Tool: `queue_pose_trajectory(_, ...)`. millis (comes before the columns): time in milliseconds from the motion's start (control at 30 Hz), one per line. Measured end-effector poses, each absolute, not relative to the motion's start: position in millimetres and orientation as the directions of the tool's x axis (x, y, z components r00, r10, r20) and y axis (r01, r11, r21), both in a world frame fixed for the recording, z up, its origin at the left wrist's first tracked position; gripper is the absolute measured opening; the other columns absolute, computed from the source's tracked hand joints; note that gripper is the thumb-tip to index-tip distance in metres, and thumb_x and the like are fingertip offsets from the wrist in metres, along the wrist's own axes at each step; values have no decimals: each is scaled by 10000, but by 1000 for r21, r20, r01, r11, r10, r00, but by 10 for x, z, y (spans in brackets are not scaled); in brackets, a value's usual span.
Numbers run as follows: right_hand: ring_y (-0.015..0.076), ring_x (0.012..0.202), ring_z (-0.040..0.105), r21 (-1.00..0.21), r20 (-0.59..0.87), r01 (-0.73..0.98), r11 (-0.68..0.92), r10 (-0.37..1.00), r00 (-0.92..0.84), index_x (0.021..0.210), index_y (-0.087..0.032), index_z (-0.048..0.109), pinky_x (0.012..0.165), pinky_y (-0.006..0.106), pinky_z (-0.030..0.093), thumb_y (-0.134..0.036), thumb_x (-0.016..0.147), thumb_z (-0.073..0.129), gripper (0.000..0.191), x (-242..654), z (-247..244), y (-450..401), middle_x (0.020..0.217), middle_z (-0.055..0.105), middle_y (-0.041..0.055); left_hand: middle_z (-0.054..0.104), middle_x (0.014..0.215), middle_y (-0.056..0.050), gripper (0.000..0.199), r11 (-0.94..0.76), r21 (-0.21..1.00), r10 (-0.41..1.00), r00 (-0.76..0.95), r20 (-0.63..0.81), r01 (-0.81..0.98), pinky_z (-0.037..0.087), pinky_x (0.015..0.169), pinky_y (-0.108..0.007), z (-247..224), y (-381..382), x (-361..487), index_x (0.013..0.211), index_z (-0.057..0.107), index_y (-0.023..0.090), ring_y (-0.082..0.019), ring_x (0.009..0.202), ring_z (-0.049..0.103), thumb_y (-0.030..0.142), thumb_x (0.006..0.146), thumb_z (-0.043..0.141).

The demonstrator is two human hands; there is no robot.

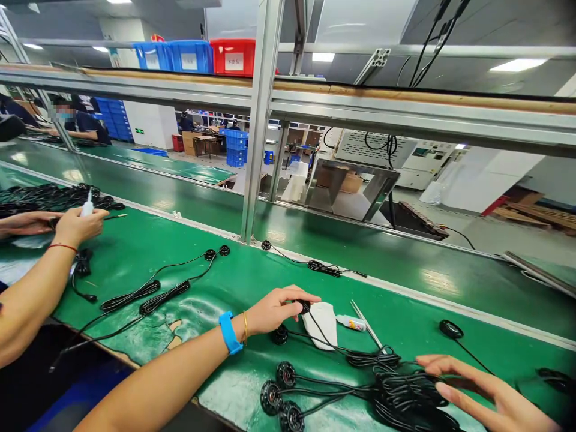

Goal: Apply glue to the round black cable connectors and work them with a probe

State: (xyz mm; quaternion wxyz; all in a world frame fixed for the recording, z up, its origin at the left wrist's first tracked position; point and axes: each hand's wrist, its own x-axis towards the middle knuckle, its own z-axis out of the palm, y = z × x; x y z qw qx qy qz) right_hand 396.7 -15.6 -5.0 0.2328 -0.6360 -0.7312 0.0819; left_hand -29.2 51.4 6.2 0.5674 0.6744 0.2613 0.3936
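Note:
My left hand (279,309), with a blue band at its wrist, pinches a small black round cable head (304,306) above a white cloth (320,327). A thin cable runs from that head toward a coiled black cable (373,358). My right hand (481,387) is at the right end of a pile of bundled black cables (407,390); its thumb and fingers are apart, and whether they touch the pile is unclear. Several round heads, such as one wheel-like head (270,397), extend left from the pile. Beyond the cloth lie a small white bottle (351,323) and tweezers (366,324).
At left, a co-worker's hand (76,228) holds a white dropper bottle (87,206) near a heap of black cables (49,198). Coiled cables (164,297) lie between us. A metal post (260,120) rises at the bench's back edge. Another round head (450,329) lies at right.

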Motion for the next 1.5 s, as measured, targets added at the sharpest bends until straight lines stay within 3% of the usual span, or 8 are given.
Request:
queue_pose_trajectory(100,318,1011,701,-506,86,854,125,992,-94,931,-323,741,835,375,602,-714,738,596,460,3669,79,-30,1123,727,96,679,1186,-112,425,-176,978,804,556,209,-114,513,802,-330,12,492,-262,1284,654,227,-240,1016,613,283,863,632)
queue_pose_trajectory(167,297,992,697,-501,157,852,152,984,-83,986,-295,718,852,399,593,-688,775,579,467,3331,239,69,1115,725,79,682,1206,-131,470,-160,980,817,541,199,-119,504,857,-354,-6,491,-253,1304,620,200,-254,1063,616,302,849,673)
queue_pose_trajectory(300,229,925,689,-586,228,742,327,945,-236,1014,-267,680,808,349,573,-583,908,521,369,2537,438,206,1062,728,46,673,1206,-139,405,-154,981,845,498,193,-120,477,940,-372,11,497,-253,1173,672,158,-259,1093,609,330,813,741)
queue_pose_trajectory(400,202,877,686,-665,235,646,375,926,-295,1025,-241,662,740,312,557,-507,983,455,340,2120,327,236,1010,730,50,662,1205,-126,417,-137,981,865,466,185,-135,463,980,-380,18,491,-249,1169,660,171,-260,1130,592,337,800,763)
queue_pose_trajectory(600,172,747,688,-740,289,574,352,936,-202,1101,-225,607,666,278,535,-424,1013,432,279,1900,-149,84,903,724,35,676,1201,-105,405,-39,974,905,405,129,-222,499,935,-376,-35,450,-196,1145,680,186,-227,1008,643,276,768,798)
queue_pose_trajectory(833,139,680,619,-656,476,585,476,863,-169,1018,-226,596,626,254,479,-293,1016,453,158,1826,-181,0,892,675,22,672,1237,-116,351,55,945,925,374,74,-323,546,857,-352,-41,428,-143,1182,704,181,-251,1060,621,303,852,713)
queue_pose_trajectory(1267,106,570,534,-531,701,583,615,706,-107,1066,-215,615,556,231,442,-201,983,520,127,1828,-144,-22,790,596,11,691,1200,-122,327,214,894,890,455,-13,-394,537,821,-318,14,312,-132,1215,682,184,-235,992,675,267,900,656)
queue_pose_trajectory(1500,109,559,515,-457,747,594,662,648,-148,1052,-195,617,555,234,421,-179,971,542,111,1836,-107,-40,764,606,12,707,1103,-126,337,267,875,879,474,-49,-404,495,639,-227,47,300,-113,1207,687,173,-154,774,652,325,908,652)
